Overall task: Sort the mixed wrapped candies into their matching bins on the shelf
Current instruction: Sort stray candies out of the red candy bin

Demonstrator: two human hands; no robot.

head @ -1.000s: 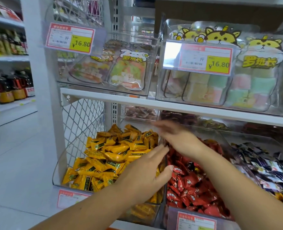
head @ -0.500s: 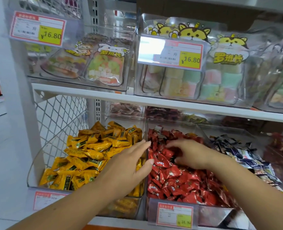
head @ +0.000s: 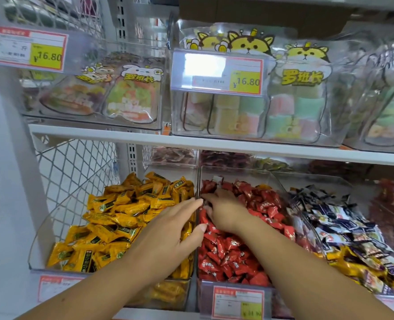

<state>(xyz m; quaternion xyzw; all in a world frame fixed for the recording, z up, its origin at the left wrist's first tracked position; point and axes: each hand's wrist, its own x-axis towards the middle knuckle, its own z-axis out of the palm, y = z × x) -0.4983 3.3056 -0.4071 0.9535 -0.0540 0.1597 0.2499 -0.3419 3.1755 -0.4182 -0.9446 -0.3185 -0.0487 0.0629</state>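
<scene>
Left hand [head: 168, 234] flat, fingers spread, empty, over yellow bin [head: 112, 229], likely steadying. Right hand [head: 223, 213] digging into red candies [head: 233, 252], seemingly hunting strays; grip unclear.

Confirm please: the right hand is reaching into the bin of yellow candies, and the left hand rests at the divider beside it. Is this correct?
Not quite. In the head view, the right hand is reaching into the bin of red candies, not the yellow ones. The yellow candies fill the bin to its left. The left hand is at the divider between the two bins, as you said.
</scene>
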